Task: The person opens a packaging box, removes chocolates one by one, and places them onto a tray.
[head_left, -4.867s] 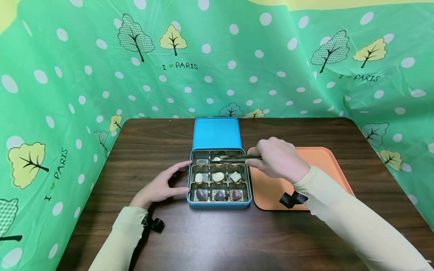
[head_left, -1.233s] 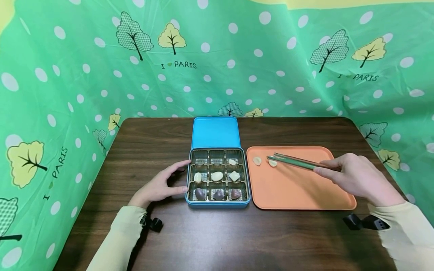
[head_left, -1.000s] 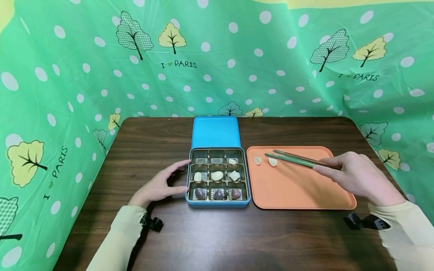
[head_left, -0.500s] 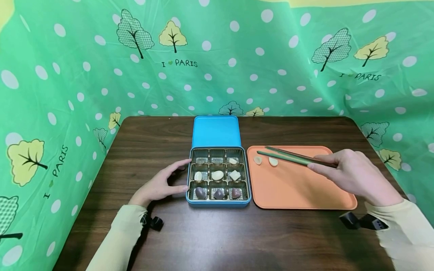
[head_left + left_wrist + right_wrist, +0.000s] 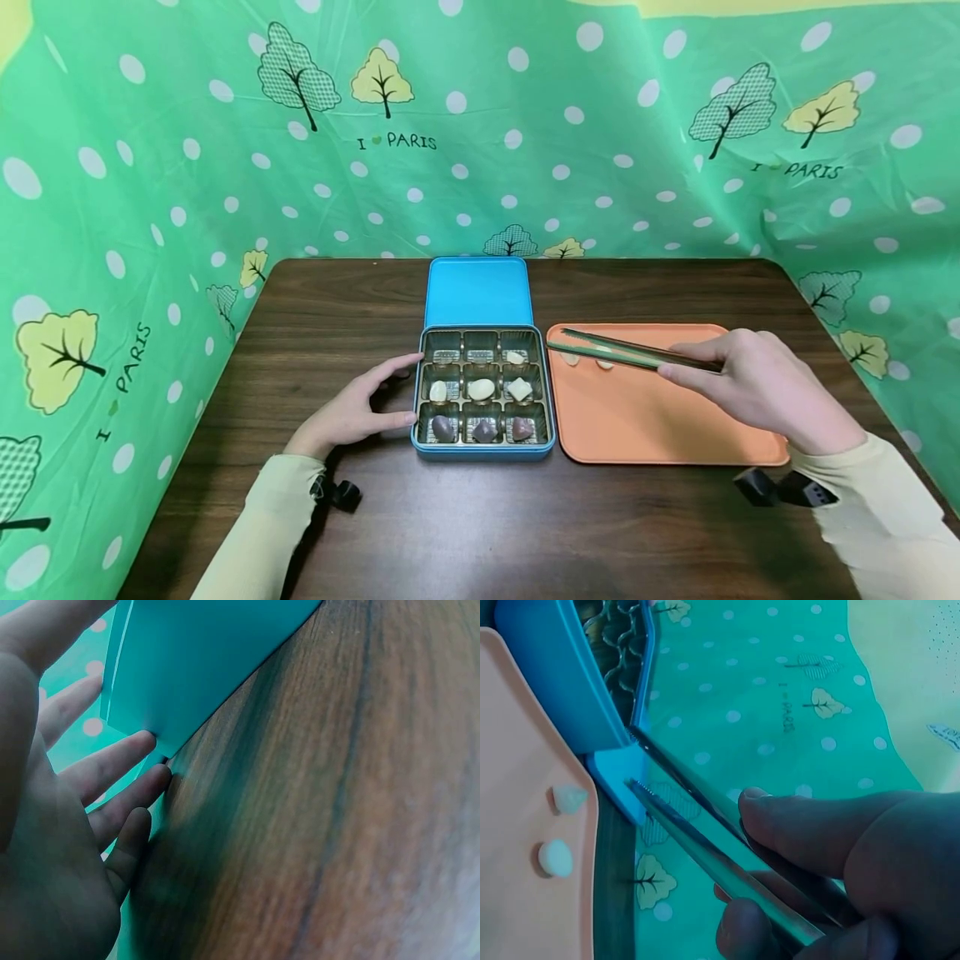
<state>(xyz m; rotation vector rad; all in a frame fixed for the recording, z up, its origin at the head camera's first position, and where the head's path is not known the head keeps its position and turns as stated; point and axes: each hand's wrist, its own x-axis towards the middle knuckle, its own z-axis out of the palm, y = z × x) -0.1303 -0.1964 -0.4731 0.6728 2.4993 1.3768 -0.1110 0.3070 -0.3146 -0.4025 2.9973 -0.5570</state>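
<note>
My right hand (image 5: 757,387) grips long metal tweezers (image 5: 630,359) above the left part of the orange tray (image 5: 675,429). In the right wrist view the tweezers (image 5: 705,849) have toothed tips, spread apart with nothing between them. Two small white pieces (image 5: 555,857) lie on the tray. To the left stands a blue tin (image 5: 483,452) with a divided plastic insert. Its front row holds purplish chocolates (image 5: 484,430), the middle row pale ones (image 5: 481,389), and the back right compartment a white piece (image 5: 515,357). My left hand (image 5: 348,414) touches the tin's left side, fingers extended.
Behind the tin lies its blue lid (image 5: 478,292), folded back on the dark wooden table (image 5: 337,300). A green patterned cloth (image 5: 465,167) hangs around the back and sides of the table. Tin and tray stand close side by side.
Earlier the tweezers were at a white piece in the back middle compartment, which now stands bare. Afterwards they were over the tray, and they have since moved left toward the tin. Left hand unmoved.
</note>
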